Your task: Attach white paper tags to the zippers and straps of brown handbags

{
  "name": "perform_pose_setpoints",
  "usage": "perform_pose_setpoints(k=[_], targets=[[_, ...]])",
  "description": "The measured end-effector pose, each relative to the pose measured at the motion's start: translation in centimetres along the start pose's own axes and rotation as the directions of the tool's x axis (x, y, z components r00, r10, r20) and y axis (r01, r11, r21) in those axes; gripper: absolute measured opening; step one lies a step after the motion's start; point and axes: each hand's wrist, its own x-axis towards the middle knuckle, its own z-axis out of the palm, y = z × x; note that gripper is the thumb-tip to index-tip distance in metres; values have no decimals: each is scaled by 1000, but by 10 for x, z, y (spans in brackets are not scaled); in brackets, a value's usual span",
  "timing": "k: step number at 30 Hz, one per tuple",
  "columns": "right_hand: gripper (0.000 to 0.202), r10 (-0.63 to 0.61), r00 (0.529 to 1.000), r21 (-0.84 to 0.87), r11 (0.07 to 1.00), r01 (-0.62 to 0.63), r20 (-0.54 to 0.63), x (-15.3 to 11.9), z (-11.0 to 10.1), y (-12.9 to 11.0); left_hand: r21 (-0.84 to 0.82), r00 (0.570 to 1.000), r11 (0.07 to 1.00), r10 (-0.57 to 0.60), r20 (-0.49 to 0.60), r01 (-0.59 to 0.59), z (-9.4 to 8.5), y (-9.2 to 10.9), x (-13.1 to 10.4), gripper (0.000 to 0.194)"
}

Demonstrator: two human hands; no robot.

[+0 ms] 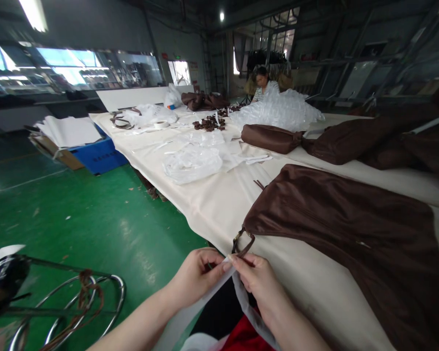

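Observation:
My left hand (201, 273) pinches a translucent white strip (244, 300) between thumb and fingers at the table's near edge. Close against it, my right hand (258, 278) is closed on the same strip, whose two ends hang down toward my lap. Just beyond my fingertips is a thin brown strap (249, 246) with a metal ring, attached to the corner of a dark brown bag (336, 219). Whether my right fingers also grip the strap, I cannot tell. The bag lies flat on the table to my right.
Crumpled clear plastic (193, 161) and brown pieces (209, 123) lie on the cream-covered table (212, 209). Stuffed brown bags (272, 138) line the right side. A person (265, 87) sits behind a plastic pile (281, 109). A blue box (97, 153) and metal-tube frame (119, 297) stand left.

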Motion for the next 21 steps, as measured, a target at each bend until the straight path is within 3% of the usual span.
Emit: perform_pose_setpoints(k=[5,7,10,14,18,21], targets=[[56,172,984,254,955,-155,-47,9,-9,-18,58,998,998,27,51,-29,-5,2,7,46],[52,182,980,243,957,-158,-80,13,-11,-22,52,994,999,6,113,-12,-6,3,10,48],[41,126,991,-18,992,-127,-50,18,-10,-19,45,990,998,-40,134,34,-4,7,17,49],[39,99,994,-309,948,-83,37,22,-14,-11,130,994,989,-80,74,70,1,11,29,49],[31,27,999,-461,887,-35,-25,26,-32,-15,229,994,970,-92,55,77,7,12,36,45],[22,-138,985,-534,843,63,-102,29,-42,-19,300,995,951,-89,34,75,12,12,39,43]])
